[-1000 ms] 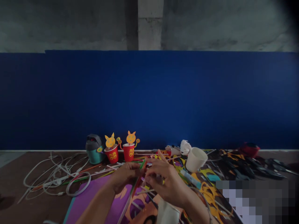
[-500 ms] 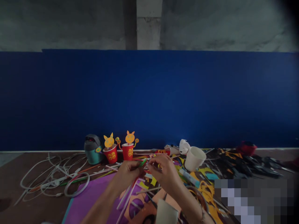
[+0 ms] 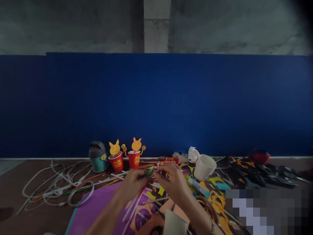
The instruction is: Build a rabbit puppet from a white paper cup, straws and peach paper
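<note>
My left hand is closed in a pinch on a small green strip, whose exact kind I cannot make out. Thin white and reddish sticks run down from beneath that hand; whether it holds them too is unclear. Just to the right, my right hand has its fingertips drawn together close to the strip's end. What lies between those fingertips is too small to name. Behind the hands stand two red paper cups with orange cat-face cutouts sticking up from them.
A white cup stands right of my hands, near a glue tube and yellow paper scraps. Purple paper lies at left. Tangled white cables and a teal-and-black container are farther left. Dark tools lie at right.
The view has shifted very slightly. Both hands keep nearly the same pose around the green strip, which has tilted a little.
</note>
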A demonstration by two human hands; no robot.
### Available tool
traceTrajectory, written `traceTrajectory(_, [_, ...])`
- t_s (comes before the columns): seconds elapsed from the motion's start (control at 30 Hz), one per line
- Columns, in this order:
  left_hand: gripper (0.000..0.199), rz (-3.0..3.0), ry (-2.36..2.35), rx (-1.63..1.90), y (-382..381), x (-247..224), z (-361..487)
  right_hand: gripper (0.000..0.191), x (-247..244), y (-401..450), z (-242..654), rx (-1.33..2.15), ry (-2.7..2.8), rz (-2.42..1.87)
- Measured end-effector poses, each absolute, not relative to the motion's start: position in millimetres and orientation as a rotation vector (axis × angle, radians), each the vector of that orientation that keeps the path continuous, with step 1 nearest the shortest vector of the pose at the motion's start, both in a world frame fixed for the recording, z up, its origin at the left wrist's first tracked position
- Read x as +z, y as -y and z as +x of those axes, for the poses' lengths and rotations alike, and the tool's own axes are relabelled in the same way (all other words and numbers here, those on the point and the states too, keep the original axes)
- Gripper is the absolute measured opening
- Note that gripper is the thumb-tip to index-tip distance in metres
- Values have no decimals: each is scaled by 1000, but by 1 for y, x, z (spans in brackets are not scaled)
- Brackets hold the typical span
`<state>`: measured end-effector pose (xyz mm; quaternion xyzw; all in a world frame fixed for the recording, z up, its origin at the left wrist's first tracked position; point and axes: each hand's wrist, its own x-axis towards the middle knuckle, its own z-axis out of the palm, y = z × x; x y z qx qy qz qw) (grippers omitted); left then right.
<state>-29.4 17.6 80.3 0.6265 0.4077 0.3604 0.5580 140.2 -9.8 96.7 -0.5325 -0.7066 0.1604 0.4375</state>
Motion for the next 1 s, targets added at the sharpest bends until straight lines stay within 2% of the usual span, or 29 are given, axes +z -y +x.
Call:
traceTrajectory(0.23, [26, 1494, -990, 866, -12, 89, -25, 10, 95, 8, 141, 402, 1751, -1355])
traceTrajectory(0.73, [25, 1684, -1010, 827, -12, 82, -27, 11, 94, 6, 142, 377, 1785, -1395])
traceTrajectory(1.0, [22, 1723, -950, 818, -15, 75, -31, 17, 98, 9, 141, 410, 1817, -1429])
